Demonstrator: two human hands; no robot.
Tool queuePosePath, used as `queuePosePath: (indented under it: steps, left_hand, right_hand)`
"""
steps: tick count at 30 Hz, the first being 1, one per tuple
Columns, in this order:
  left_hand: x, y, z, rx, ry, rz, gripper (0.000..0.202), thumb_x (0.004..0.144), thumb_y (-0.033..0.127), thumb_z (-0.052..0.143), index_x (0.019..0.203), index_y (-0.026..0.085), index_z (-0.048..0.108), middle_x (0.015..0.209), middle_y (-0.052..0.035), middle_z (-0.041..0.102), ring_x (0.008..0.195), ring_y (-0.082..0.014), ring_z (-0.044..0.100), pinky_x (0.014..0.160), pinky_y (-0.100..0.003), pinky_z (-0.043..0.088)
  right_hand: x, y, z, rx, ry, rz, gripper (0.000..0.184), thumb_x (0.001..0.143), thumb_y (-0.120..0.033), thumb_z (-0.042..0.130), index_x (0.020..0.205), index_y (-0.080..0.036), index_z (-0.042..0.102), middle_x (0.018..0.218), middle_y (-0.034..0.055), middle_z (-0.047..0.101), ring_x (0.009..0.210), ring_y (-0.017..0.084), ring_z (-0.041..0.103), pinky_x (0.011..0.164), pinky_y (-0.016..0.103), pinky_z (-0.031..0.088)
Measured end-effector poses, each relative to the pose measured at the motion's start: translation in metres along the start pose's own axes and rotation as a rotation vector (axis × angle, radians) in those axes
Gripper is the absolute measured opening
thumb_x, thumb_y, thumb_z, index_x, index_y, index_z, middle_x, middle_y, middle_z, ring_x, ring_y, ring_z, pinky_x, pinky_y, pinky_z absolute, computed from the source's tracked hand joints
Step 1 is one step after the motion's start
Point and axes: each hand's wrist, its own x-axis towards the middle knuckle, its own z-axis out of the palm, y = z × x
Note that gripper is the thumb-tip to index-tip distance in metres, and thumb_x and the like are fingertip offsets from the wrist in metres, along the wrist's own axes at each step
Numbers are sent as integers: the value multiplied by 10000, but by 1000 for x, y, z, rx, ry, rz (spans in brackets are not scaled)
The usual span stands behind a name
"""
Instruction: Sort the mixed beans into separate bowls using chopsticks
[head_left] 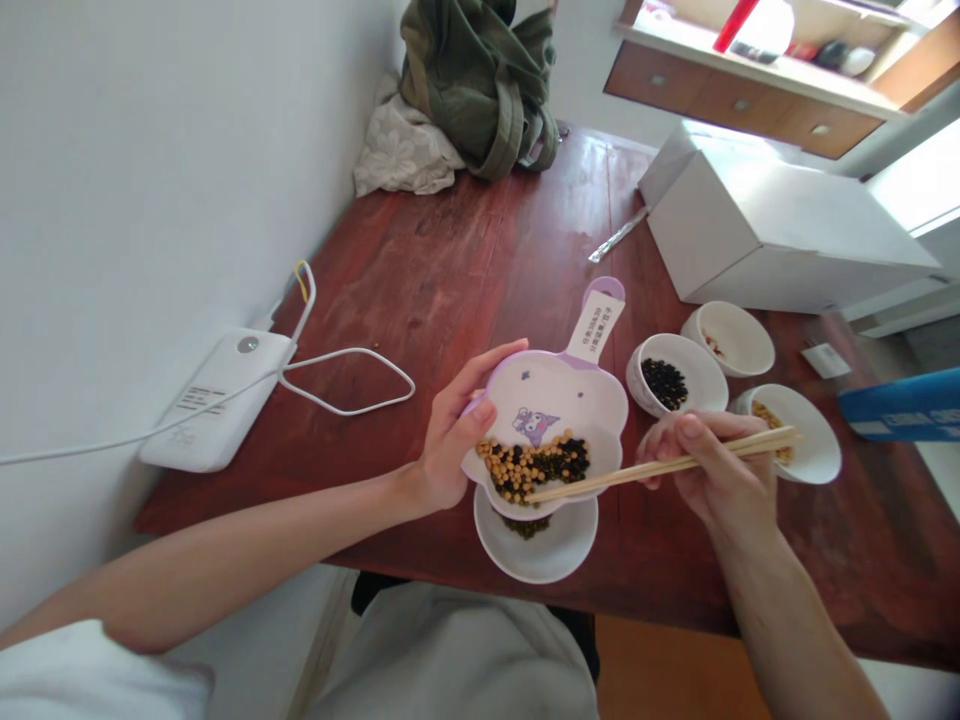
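My left hand [459, 430] grips the left rim of a white and purple flower-shaped bowl [551, 385] with a labelled handle. Mixed yellow, black and green beans [525, 465] lie along its near side. The bowl is tilted over a white bowl [570, 545] that has green beans [527, 527] in it. In my right hand [712, 470] is a pair of chopsticks [645, 472], closed around them, their tips among the beans at the near rim. To the right stand a bowl of black beans [664, 384] and a bowl of yellow beans [814, 440], partly behind my right hand.
Another white bowl [739, 335] holds a few reddish bits. Behind it sits a large white box [780, 220]. A blue object [900, 405] is at the right edge. A power bank [225, 400] with a white cable lies left; a green bag [480, 90] rests at the back.
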Motion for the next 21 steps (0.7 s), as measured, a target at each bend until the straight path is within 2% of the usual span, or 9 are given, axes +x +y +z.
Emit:
queuePosePath:
  steps: [5, 10, 21]
  left_hand:
    - [0, 1, 1, 26, 1, -1, 589, 1064, 546, 705, 1567, 245, 756, 1431, -141, 840, 1204, -345, 817, 1005, -436, 667]
    - [0, 2, 1, 35, 24, 2, 564, 1064, 539, 710, 1546, 256, 781, 1427, -124, 848, 1258, -338, 807, 1066, -437, 655]
    - [1, 3, 1, 65, 23, 18, 592, 1054, 543, 705, 1549, 226, 773, 1429, -140, 849, 1243, -352, 818, 1053, -442, 657]
  right_hand:
    - [-2, 0, 1, -22, 1, -49, 416, 1049, -409, 877, 703, -181, 841, 625, 82, 770, 446, 206, 703, 363, 272, 554]
    - [-3, 1, -2, -65, 9, -124, 385, 1061, -381, 869, 728, -187, 861, 639, 73, 779, 475, 212, 728, 419, 294, 579]
    - [0, 4, 5, 39, -9, -26, 398, 1055, -378, 868, 714, -173, 858, 627, 80, 774, 466, 204, 736, 395, 254, 584]
